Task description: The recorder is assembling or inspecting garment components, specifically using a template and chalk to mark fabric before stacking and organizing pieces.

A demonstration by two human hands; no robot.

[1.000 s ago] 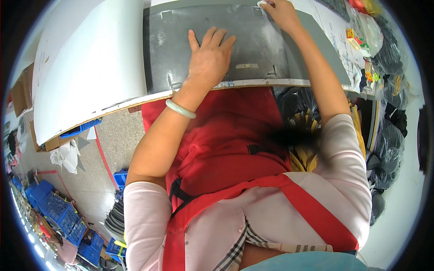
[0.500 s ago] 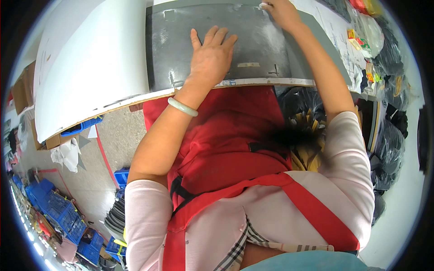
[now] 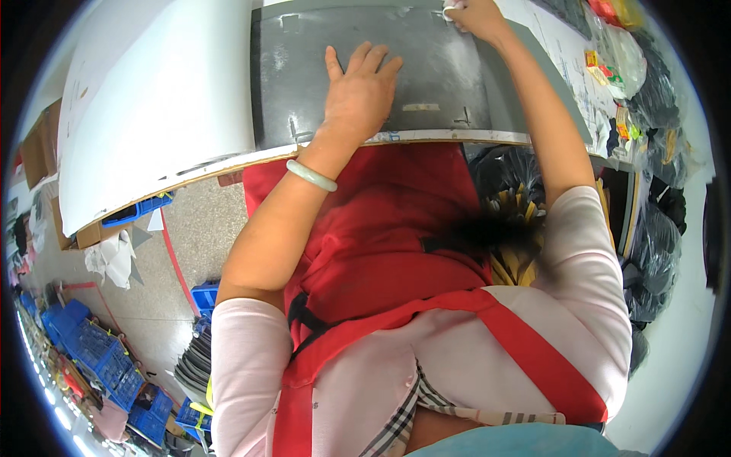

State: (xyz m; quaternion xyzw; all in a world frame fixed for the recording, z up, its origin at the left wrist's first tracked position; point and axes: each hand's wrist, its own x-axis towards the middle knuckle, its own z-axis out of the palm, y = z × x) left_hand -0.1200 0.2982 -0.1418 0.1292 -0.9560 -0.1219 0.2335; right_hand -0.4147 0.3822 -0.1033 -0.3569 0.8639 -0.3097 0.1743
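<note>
My left hand [image 3: 358, 95] lies flat with its fingers spread on a dark grey sheet [image 3: 297, 68] marked with whitish smears. The sheet rests on a work table, close to its front edge. Toward the sheet's far right edge, my right hand [image 3: 481, 19] is closed on a small white piece [image 3: 449, 11], which shows only in part; I cannot make out its exact kind. Near the sheet's front side are a short pale strip [image 3: 421, 107] and small cut marks.
A large white sheet [image 3: 160, 84] covers the table's left part. On the right are clear and black plastic bags [image 3: 653, 236] and small coloured packets [image 3: 601, 67]. Blue crates [image 3: 99, 350] and cardboard boxes [image 3: 46, 145] stand at the left. A black bag [image 3: 506, 167] sits below the table edge.
My right hand has shifted slightly at the sheet's far right, and more of the white piece shows. My left hand stays flat on the sheet, almost unmoved.
</note>
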